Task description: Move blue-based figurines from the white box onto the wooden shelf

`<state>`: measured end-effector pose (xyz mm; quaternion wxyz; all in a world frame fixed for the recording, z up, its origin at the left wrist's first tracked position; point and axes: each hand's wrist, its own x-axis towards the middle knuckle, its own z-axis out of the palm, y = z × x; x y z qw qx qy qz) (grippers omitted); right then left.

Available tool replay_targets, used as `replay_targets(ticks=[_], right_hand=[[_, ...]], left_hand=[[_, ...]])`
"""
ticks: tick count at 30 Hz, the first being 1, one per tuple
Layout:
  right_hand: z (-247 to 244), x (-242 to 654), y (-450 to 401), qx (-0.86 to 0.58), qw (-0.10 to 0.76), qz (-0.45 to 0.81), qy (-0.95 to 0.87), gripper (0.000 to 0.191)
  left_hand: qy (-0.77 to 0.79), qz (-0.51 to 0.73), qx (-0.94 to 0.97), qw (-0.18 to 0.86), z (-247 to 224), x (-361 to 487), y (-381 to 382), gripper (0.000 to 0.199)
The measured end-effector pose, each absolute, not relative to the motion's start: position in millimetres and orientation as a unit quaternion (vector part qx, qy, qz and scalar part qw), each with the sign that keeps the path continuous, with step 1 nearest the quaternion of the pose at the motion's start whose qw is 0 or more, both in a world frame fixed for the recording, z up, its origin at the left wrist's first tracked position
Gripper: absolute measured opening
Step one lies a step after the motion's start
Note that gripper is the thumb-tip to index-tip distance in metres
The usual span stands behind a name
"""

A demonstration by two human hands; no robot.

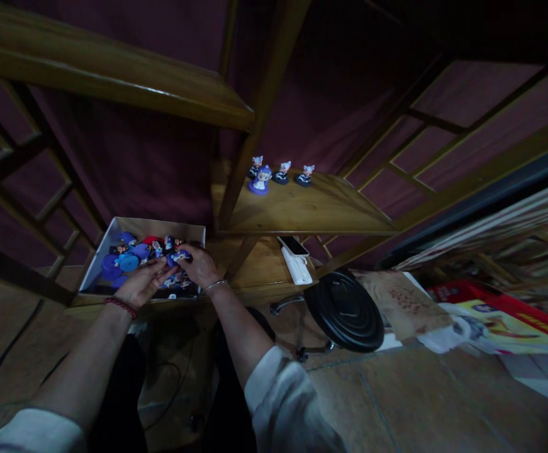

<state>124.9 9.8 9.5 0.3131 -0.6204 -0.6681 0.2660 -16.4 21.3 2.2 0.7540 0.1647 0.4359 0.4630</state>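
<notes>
left hand [144, 282] and right hand [201, 267] pinch a figurine [178, 257], likely steadying it. the box [186, 233] beneath them (presumably preventing scatter) holds more.

Over at eight o'clock, the person's left hand [139, 284] and right hand [201, 265] come together above an open box [174, 230] of small figures [127, 261]. The right grips a purple figurine [178, 257]; the left's fingers are right by it, touching or not I can't tell. At twelve, four more figures [284, 172] stand on a wooden shelf [311, 209]. Close in at five lies a white object [296, 267], with a round black stool [346, 314] between four and five.
</notes>
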Motion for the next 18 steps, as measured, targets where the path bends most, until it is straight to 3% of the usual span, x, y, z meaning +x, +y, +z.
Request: replay_targets(ticks=[18], right_hand=[[7.9, 126.6, 6.6, -0.577, 0.314, 0.221, -0.72, 0.02]], left_hand=[[0.448, 0.42, 0.204, 0.762, 9.9, -23.5, 16.9, 0.016]])
